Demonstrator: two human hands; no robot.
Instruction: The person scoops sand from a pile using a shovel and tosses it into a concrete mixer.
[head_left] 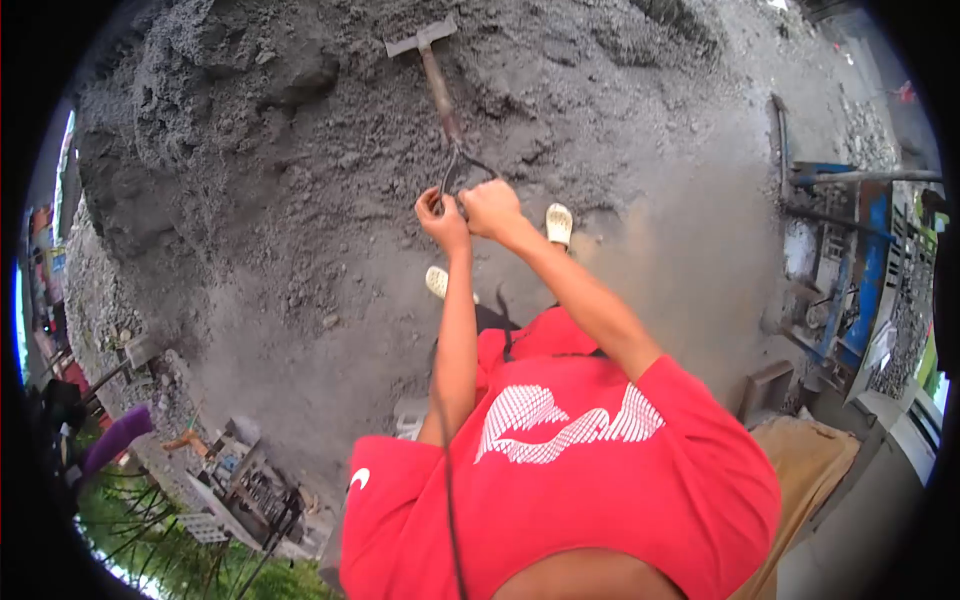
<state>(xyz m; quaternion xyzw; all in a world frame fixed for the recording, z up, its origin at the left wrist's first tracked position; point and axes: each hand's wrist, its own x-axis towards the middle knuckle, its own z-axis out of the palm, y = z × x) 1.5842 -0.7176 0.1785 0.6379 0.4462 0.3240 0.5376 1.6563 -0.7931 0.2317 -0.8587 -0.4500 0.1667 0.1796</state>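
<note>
The left hand (446, 222) and right hand (491, 206) were curled around the handle (478, 161) of the shovel (440, 92), its blade (420, 40) reaching between eleven and twelve o'clock over sand (330, 180), where an even grip seemed best against twisting.

Shovel (438, 88) ahead of both shoes (559, 225), sand mound (200, 110) to its left, metal frame (868, 270) far right.
</note>
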